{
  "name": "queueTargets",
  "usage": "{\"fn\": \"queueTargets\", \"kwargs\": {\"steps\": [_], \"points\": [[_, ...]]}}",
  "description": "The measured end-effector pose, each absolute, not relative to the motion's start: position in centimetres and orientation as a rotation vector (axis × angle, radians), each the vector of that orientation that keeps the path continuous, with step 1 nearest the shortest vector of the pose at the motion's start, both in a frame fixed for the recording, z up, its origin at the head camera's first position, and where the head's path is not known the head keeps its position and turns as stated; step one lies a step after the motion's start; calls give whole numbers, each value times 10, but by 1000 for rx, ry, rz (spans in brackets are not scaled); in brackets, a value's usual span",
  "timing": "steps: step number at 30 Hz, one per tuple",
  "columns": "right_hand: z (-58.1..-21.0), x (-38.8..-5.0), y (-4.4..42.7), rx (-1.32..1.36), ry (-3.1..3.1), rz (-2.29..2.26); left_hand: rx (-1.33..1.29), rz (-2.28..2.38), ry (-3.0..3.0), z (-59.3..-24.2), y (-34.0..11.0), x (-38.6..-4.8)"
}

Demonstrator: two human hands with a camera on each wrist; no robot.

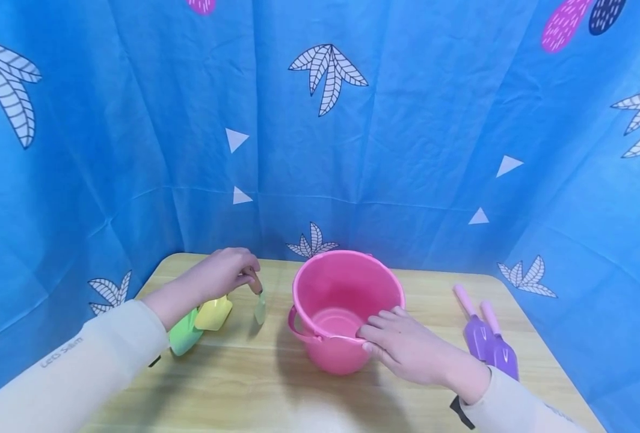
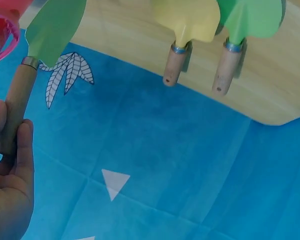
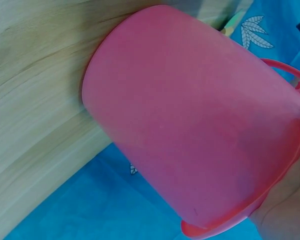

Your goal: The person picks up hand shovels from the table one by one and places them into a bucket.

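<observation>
In the head view, my left hand (image 1: 227, 272) holds a small hand trowel (image 1: 260, 308) by its wooden handle, its pale green blade pointing down above the table, left of a pink bucket (image 1: 337, 356). The left wrist view shows that trowel (image 2: 57, 30) with fingers and thumb about the lower handle. My right hand (image 1: 409, 349) grips the bucket's near right rim, fingers inside the wall and thumb outside. The bucket stands on the table with its handle lowered to the left side. Its side (image 3: 190, 115) fills much of the right wrist view.
Beneath my left arm lie a yellow trowel (image 1: 213, 314) and a green trowel (image 1: 186, 334), both wooden-handled. Two purple shovels (image 1: 478, 338) with pink handles lie at the right of the wooden table (image 1: 233, 385). A blue patterned curtain (image 1: 320, 156) hangs behind the table and at both sides.
</observation>
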State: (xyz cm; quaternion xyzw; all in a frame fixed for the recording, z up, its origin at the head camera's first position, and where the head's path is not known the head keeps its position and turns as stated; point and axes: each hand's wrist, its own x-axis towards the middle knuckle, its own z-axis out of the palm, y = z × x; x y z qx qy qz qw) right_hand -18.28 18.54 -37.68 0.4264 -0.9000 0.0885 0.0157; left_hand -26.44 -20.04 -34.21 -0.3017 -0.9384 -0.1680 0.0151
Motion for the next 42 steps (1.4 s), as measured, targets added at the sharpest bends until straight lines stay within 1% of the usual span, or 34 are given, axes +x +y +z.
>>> {"fn": "queueTargets", "kwargs": {"steps": [17, 24, 42], "points": [[-374, -184, 184, 1349, -2747, 242, -1028, -473, -2907, -281, -190, -261], [-374, -183, 183, 1349, -2757, 254, -999, -402, -2881, -254, -183, -255], [-375, -182, 182, 1321, -2790, 267, -1000, -354, -2813, -205, -174, -257]]}}
